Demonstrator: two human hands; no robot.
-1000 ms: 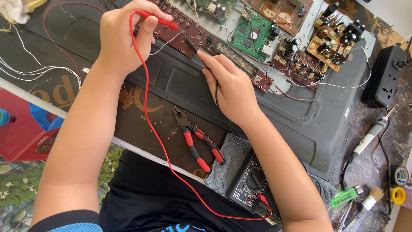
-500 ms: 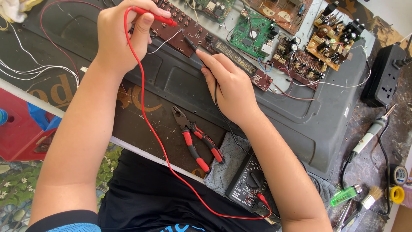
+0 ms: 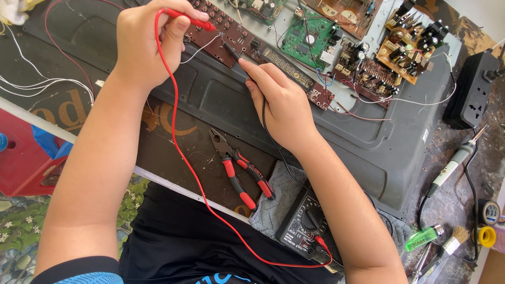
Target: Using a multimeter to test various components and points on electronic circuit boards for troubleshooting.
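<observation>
Multimeter (image 3: 307,225), black with a round dial, sits nearest us on a grey cloth (image 3: 279,197) at the table's near edge, its red lead (image 3: 179,152) curving up to our left hand. Just beside it lie red-handled pliers (image 3: 239,168) on the dark panel, whose surface bears large orange-brown letter shapes under our left forearm.

Farther out, our left hand (image 3: 144,42) is closed on the red probe (image 3: 189,18), pinching it between thumb and fingers with its tip on the long brown circuit board (image 3: 226,37). Our right hand (image 3: 281,102) is curled around the black probe (image 3: 234,52), whose tip touches the same board a little to the right. That board rests along the far edge of a grey plastic back cover (image 3: 379,142).

Beyond it we see a green circuit board (image 3: 307,37) and brown boards crowded with components. To the right, on a worn, stained worktop (image 3: 463,152), lie a soldering iron (image 3: 455,160), a green lighter (image 3: 423,237), a small brush (image 3: 452,244), yellow tape (image 3: 486,236) and a black power strip (image 3: 471,92). A red plastic crate (image 3: 21,163) stands at the left on patterned flooring.
</observation>
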